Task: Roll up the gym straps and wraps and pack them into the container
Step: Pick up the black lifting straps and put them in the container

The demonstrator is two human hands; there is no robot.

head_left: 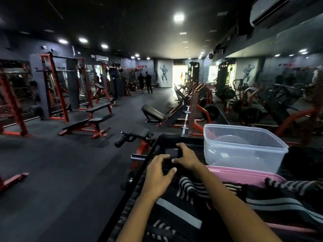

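Pinched between left hand (158, 179) and right hand (186, 157): a black strap (168, 161), just left of clear container (244, 151).

A long, dim gym with a dark ceiling (122, 18) dotted with round lights and a dark rubber floor (52, 163). Red-framed racks (54, 88) line the left wall; black padded benches (87, 124) stand before them. Mirrors cover the right wall (279, 81). Daylight glares through a far doorway (180, 74)
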